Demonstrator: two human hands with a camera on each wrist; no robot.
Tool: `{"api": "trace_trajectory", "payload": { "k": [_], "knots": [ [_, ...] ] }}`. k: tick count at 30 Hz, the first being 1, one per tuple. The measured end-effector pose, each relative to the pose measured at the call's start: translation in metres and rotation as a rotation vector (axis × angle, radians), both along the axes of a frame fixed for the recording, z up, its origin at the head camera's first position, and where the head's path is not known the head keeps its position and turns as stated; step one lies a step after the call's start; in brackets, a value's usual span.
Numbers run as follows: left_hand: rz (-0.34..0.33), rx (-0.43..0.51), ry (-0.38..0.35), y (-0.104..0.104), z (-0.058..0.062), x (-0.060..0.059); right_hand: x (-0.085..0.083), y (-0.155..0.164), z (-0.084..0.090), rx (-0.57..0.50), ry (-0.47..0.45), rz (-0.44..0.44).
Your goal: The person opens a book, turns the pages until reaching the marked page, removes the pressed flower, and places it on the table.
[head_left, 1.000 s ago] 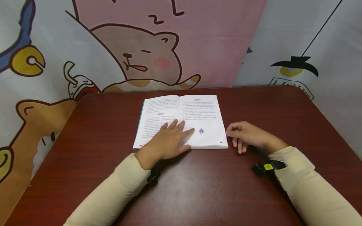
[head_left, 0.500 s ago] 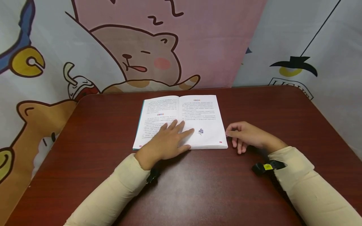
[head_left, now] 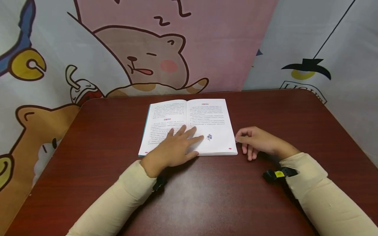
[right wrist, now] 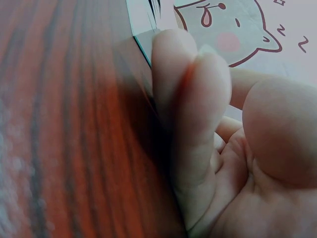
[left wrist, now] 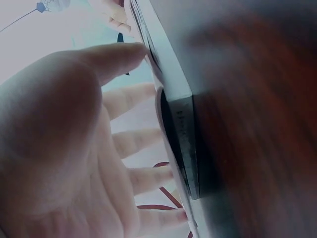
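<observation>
An open book (head_left: pixel 212 113) with printed pages and a small flower drawing lies flat on the dark red-brown table (head_left: pixel 200 196). My left hand (head_left: pixel 172 149) rests spread across the lower middle of the pages, over the fold. In the left wrist view its straight fingertips (left wrist: pixel 143 144) touch the page, with the thumb near the book's lower edge. Beside the book's right edge is my right hand (head_left: pixel 255 141), fingers bent, thumb and index finger close together at the page edge. Its nearer fingers (right wrist: pixel 198 109) hide the thumb tip in the right wrist view, so any pinch is unclear.
A cloth backdrop (head_left: pixel 224 49) with cartoon animals hangs behind the table's far edge. Dark wrist devices (head_left: pixel 274 175) sit by both cuffs. The long sleeves (head_left: pixel 115 200) lie across the near part of the tabletop.
The left fingers shift very slightly on the page, the index finger a little to the right. The right hand and book stay in place.
</observation>
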State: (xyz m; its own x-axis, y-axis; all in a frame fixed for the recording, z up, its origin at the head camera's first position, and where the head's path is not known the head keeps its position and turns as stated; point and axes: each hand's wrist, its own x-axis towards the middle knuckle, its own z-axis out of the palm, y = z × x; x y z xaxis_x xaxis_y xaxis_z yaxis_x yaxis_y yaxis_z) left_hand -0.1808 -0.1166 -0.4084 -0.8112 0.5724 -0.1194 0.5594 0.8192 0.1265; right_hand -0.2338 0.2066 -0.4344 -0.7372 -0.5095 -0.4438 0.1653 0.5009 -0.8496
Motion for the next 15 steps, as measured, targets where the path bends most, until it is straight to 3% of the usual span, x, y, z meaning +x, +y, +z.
{"api": "trace_trajectory", "payload": {
  "k": [10,15],
  "knots": [
    [-0.048,0.005,0.034,-0.0004,-0.0003,-0.0016,-0.0006,-0.0006,-0.0002,0.003,-0.001,-0.004],
    [-0.095,0.054,0.075,-0.0003,-0.0009,-0.0024,-0.0003,0.0001,0.0000,0.006,-0.008,-0.005]
  ]
}}
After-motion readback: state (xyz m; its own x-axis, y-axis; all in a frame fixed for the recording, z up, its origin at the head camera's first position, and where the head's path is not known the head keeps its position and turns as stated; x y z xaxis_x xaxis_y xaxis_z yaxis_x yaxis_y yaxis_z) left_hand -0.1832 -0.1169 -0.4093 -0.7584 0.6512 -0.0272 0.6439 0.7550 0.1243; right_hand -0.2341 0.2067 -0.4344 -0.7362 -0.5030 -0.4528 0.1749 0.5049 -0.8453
